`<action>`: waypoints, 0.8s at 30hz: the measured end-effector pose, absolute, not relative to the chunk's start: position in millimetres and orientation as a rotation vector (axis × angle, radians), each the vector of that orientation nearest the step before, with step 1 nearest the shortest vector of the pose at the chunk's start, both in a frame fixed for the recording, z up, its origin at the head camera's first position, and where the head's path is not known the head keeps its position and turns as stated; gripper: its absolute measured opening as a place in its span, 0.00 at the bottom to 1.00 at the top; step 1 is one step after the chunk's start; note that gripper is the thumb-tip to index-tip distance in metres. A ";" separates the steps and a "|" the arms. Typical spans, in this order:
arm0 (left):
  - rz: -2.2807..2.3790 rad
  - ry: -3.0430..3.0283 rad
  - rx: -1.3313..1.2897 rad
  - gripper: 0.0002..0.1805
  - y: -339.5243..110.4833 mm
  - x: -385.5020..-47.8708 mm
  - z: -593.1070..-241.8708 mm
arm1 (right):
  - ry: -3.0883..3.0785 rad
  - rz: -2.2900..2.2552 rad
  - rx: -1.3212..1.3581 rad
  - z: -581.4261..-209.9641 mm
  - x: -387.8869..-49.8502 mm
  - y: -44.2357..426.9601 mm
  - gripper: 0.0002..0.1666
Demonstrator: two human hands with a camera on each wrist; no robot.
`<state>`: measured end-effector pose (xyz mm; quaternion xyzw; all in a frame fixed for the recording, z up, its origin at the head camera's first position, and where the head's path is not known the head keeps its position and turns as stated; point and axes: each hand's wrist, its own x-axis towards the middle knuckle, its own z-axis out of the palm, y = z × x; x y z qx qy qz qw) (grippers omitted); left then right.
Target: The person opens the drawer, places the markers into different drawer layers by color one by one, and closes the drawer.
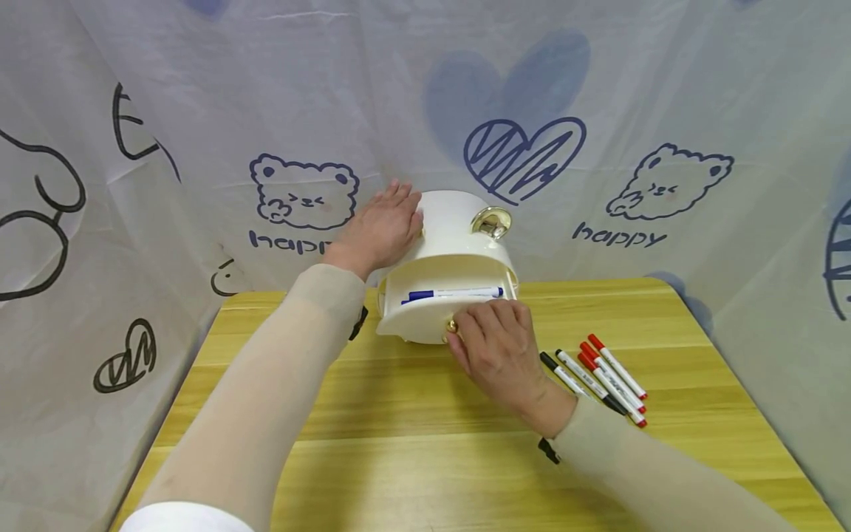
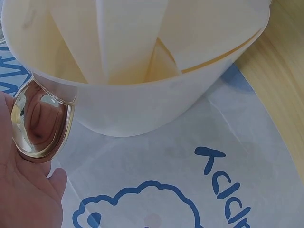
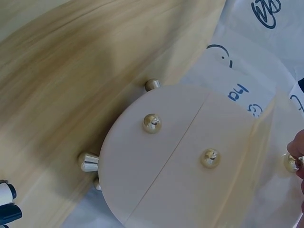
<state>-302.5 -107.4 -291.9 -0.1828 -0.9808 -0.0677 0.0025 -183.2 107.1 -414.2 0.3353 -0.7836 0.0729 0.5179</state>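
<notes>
A white rounded desk organizer (image 1: 455, 222) with gold ear-shaped parts stands at the back of the table. Its top drawer (image 1: 415, 320) is pulled out, and blue-capped markers (image 1: 459, 293) lie inside. My right hand (image 1: 499, 351) pinches the gold knob (image 3: 290, 163) on that drawer's front. My left hand (image 1: 382, 225) rests against the organizer's left side with its fingers fairly straight. In the left wrist view the palm lies by the gold ear (image 2: 42, 121), below the organizer's open-topped compartment. Two lower gold knobs (image 3: 210, 158) show in the right wrist view.
Several red-capped markers (image 1: 614, 369) and black-capped markers (image 1: 565, 373) lie on the wooden table (image 1: 412, 458), right of the organizer. A printed white cloth (image 1: 412, 96) hangs close behind. Gold feet (image 3: 89, 162) hold the organizer up.
</notes>
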 end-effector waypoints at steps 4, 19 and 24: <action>-0.212 -3.078 -0.580 0.34 -108.1 -302.5 -291.4 | -1.891 0.189 0.801 -414.2 -186.6 106.5 0.17; -0.243 -3.083 -0.583 0.33 -108.2 -302.5 -291.4 | -1.931 0.170 0.777 -410.5 -198.6 105.0 0.15; -0.245 -3.083 -0.585 0.33 -108.5 -302.7 -291.5 | -1.950 0.174 0.777 -408.8 -203.0 103.7 0.15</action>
